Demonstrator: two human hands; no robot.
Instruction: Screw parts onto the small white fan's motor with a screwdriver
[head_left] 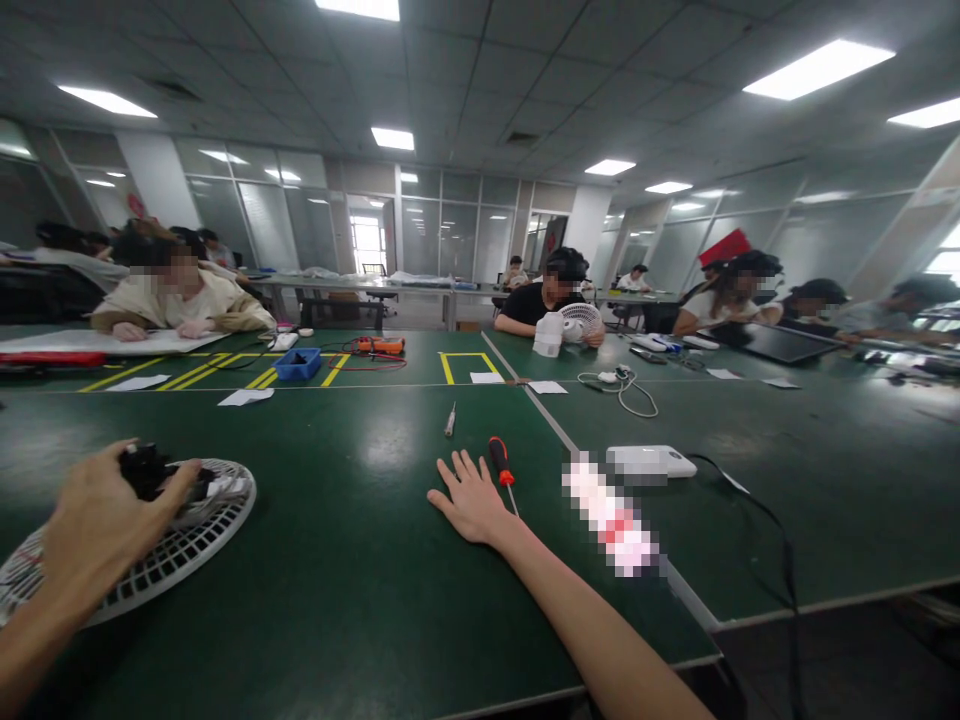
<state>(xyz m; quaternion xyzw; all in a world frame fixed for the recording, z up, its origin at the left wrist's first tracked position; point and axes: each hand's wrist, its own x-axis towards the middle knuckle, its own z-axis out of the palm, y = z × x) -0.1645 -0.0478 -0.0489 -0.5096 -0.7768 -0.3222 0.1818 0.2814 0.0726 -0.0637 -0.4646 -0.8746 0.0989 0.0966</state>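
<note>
My left hand (101, 520) is closed around a small black part (146, 468) that sits over the middle of a white fan grille (202, 530) lying on the green table (360, 560). My right hand (471, 495) lies flat on the table with fingers spread, holding nothing. Its fingertips are right beside a screwdriver with a red and black handle (500, 462). A smaller grey screwdriver (450, 420) lies a little farther off.
A white power bank (651, 461) with a black cable lies at the right, next to a blurred-out object. Farther back are a blue tray (298, 364), an orange meter (380, 345), paper slips and a white desk fan (566, 328). Several people sit at the far tables.
</note>
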